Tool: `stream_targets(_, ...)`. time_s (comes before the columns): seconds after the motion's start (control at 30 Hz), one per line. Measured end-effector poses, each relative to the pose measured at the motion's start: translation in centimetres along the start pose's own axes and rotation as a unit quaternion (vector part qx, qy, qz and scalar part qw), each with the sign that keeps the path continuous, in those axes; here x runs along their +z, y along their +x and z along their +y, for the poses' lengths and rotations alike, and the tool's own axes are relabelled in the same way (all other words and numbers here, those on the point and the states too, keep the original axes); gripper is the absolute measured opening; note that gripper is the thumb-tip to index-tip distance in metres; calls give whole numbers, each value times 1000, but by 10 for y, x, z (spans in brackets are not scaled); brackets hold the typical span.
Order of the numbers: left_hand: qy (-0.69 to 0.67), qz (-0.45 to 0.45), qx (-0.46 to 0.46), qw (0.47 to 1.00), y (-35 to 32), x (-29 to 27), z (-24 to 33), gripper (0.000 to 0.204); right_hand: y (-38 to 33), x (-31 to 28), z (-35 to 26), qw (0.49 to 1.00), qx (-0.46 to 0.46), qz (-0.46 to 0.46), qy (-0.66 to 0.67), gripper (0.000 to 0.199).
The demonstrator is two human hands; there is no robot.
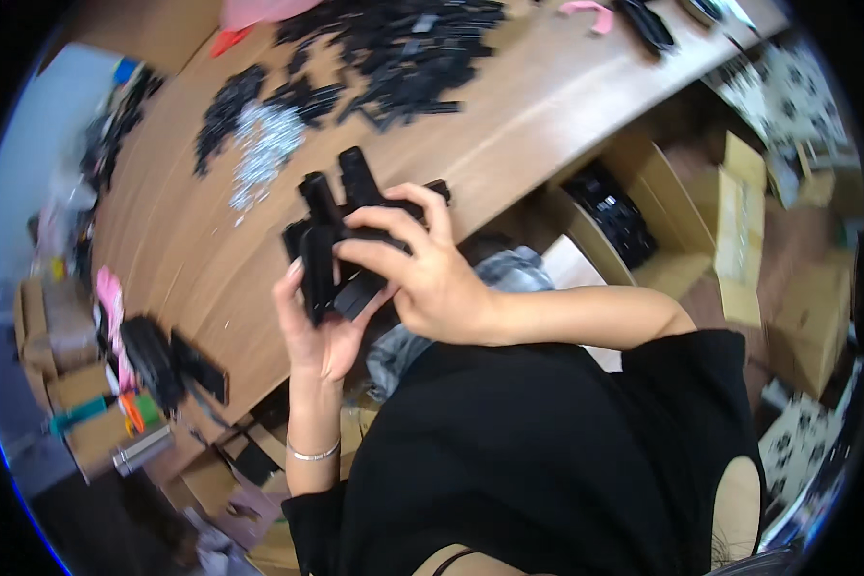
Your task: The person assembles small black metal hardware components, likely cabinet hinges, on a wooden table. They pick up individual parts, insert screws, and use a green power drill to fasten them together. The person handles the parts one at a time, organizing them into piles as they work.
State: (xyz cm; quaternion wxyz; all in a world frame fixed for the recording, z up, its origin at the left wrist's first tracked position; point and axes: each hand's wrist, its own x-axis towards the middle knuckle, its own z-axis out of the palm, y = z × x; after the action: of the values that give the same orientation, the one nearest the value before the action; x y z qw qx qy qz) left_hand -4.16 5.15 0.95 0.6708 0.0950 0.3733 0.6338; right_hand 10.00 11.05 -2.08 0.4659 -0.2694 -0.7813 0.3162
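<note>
Black pieces [317, 278] sit between both hands' curled fingers, long sides running roughly away from the body; the left hand [317, 336] cups their near ends, the right hand [430, 278] clasps across them.

The scene is lit brightly and fairly evenly, though the exact source of light cannot be told. A pale sheen is spread over the surface [538, 110] toward the upper right, and sharp glints are thrown back by the silver pieces [267, 144]. Fine detail is swallowed in the black parts [319, 259] and the black shirt [547, 432]. Deeper shade is seen below the surface, beside the open box [662, 202]. Slight blur is shown throughout, the pink strip [111, 307] included. Straight edges are bent toward the black-cornered circular rim, fringed blue at left.
</note>
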Motion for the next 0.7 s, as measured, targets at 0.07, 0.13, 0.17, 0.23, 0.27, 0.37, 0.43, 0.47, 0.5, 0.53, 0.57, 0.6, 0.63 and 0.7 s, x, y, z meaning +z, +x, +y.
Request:
stream_targets(0.07,66,-32,-13,997,2,22,-13,44,-13,-26,1,998,-15,49,-48,50)
stream_targets(0.13,100,-60,-73,990,12,42,-37,46,-32,-59,7,989,-25,111,-96,44)
stream_targets(0.17,117,-87,-107,983,19,55,-50,47,-43,-81,7,983,-6,111,-144,44)
stream_targets(0.23,94,-131,-213,964,40,87,-86,30,-67,-124,15,964,28,134,-228,47)
stream_targets(0.27,79,-165,-272,945,52,110,-106,29,-81,-144,22,957,50,150,-244,49)
stream_targets(0.37,90,-210,-358,905,90,143,-172,45,-125,-191,55,931,145,139,-304,59)
stream_targets(0.43,193,-208,-385,878,116,153,-198,56,-158,-216,89,931,259,101,-235,60)
stream_targets(0.47,261,-158,-375,875,119,152,-211,54,-179,-226,107,908,324,93,-250,59)
stream_targets(0.5,327,-111,-363,866,125,147,-224,53,-200,-235,120,879,387,85,-265,58)
stream_targets(0.53,355,-148,-369,846,124,139,-225,51,-219,-244,131,853,418,33,-312,57)
stream_targets(0.57,381,-184,-374,825,119,127,-219,49,-235,-252,139,821,446,-19,-356,56)
stream_targets(0.6,366,-222,-402,809,116,114,-209,44,-239,-255,144,789,464,-74,-396,55)
stream_targets(0.63,363,-250,-426,790,106,119,-185,38,-232,-255,144,816,457,-94,-342,53)
stream_targets(0.7,382,-293,-419,770,87,132,-139,35,-205,-256,133,859,432,-138,-237,50)
